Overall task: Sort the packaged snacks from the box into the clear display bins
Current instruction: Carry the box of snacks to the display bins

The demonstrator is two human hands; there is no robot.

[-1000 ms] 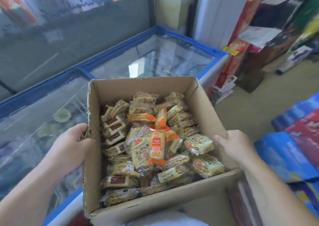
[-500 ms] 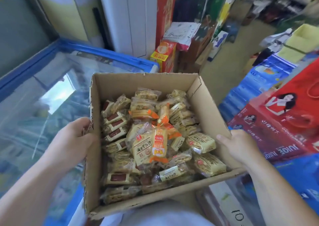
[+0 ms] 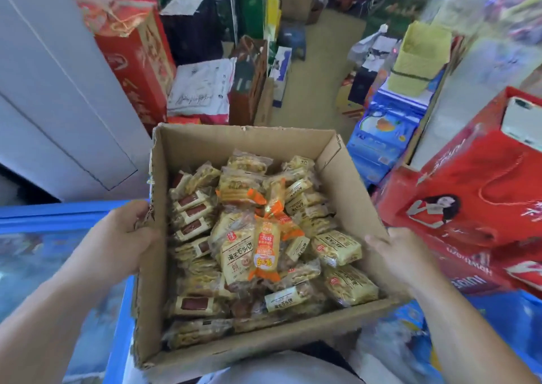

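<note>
**A:** How far is the sorting?

**B:** I judge it has not begun. The packaged snacks (image 3: 264, 251) all lie in the cardboard box (image 3: 234, 140), from wall to wall, and no clear bin is in view.

**A:** And the hands?

**B:** The left hand (image 3: 117, 246) grips the box's left wall, its fingers curled at the rim. The right hand (image 3: 401, 260) holds the right wall, thumb on the edge, the other fingers hidden. The box is close to the body, beside a blue chest freezer (image 3: 67, 210).
</note>
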